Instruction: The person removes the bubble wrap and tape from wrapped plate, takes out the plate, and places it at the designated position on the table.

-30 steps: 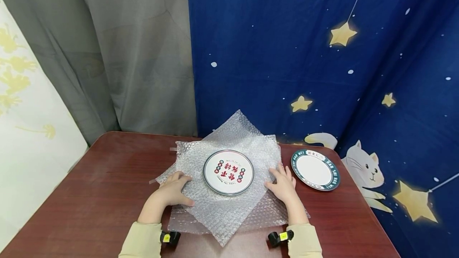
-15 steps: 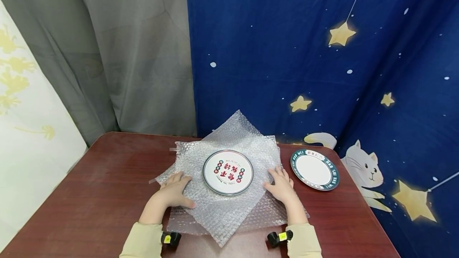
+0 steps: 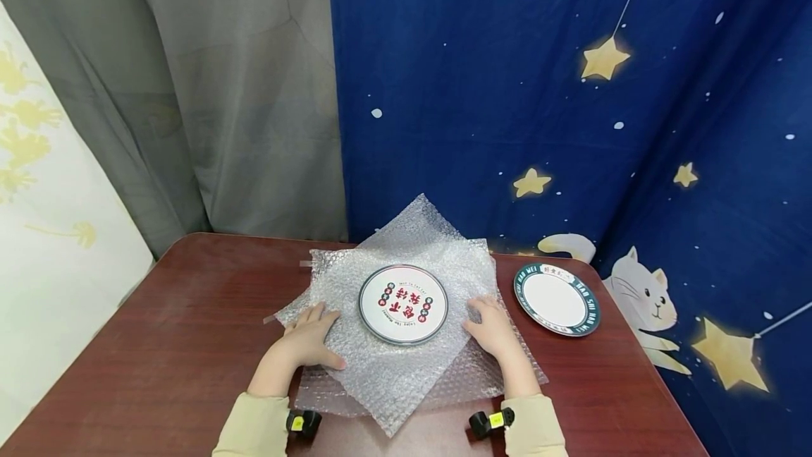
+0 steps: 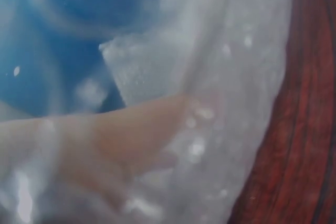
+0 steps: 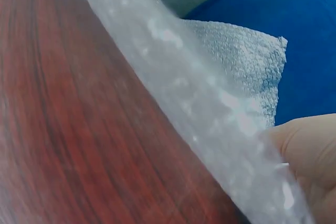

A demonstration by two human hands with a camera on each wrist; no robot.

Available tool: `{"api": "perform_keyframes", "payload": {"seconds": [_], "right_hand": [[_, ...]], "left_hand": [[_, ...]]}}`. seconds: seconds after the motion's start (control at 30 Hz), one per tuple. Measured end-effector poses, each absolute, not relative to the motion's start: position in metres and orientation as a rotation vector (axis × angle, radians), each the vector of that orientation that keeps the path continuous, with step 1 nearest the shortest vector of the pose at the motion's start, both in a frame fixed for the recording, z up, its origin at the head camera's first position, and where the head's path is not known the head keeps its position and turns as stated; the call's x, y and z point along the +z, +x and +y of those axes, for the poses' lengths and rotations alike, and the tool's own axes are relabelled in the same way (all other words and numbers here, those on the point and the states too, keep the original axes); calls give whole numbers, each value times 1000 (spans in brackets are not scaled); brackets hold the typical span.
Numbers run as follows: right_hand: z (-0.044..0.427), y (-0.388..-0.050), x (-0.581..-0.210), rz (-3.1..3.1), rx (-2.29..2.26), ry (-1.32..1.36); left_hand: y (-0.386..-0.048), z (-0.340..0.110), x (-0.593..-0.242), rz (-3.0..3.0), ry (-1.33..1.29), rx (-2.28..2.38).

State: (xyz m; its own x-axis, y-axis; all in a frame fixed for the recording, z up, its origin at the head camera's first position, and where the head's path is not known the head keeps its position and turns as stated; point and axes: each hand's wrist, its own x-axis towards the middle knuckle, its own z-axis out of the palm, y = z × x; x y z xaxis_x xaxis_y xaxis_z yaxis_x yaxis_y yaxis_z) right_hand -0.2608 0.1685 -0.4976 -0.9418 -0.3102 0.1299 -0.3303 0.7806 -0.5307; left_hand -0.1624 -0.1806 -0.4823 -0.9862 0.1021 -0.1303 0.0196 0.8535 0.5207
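Observation:
A round plate (image 3: 403, 305) with red characters and a dark rim lies on layered sheets of bubble wrap (image 3: 393, 379). My left hand (image 3: 308, 340) rests on the wrap to the left of the plate, fingers spread and thumb apart. On the other side, my right hand (image 3: 491, 328) touches the wrap near its right edge, its fingers bent a little and thumb apart from them. Neither hand touches the plate. In the left wrist view the hand (image 4: 121, 145) shows blurred through the wrap. Part of the hand (image 5: 312, 156) appears beside a wrap edge in the right wrist view.
A second plate (image 3: 557, 300) with a green lettered rim lies on the brown table (image 3: 190, 330), right of the wrap. Grey and blue curtains (image 3: 444, 90) hang behind the table's far edge. A small camera (image 3: 488, 423) is strapped to the right wrist.
My right hand has drawn slightly left and toward me, and its fingers have bent more. The left hand, both plates and the bubble wrap look nearly unmoved.

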Motion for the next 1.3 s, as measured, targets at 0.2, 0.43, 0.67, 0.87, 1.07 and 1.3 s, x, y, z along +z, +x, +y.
{"api": "perform_keyframes", "payload": {"seconds": [0.2,0.43,0.67,0.87,1.07,1.3], "right_hand": [[156,-258,-493,-2877,1013,490],[146,-255,-493,-2762,1095,470],[141,-252,-492,-2746,1198,398],[136,-252,-493,-2776,1323,328],[130,-249,-492,-2733,1609,308],[128,-250,-496,-2730,1841,223]], "left_hand": [[-163,-180,-481,2870,74,800],[-164,-180,-482,2857,89,797],[-163,-180,-482,2847,90,802],[-164,-180,-482,2838,93,825],[-163,-180,-482,2847,92,800],[-162,-180,-482,2854,95,784]]}}
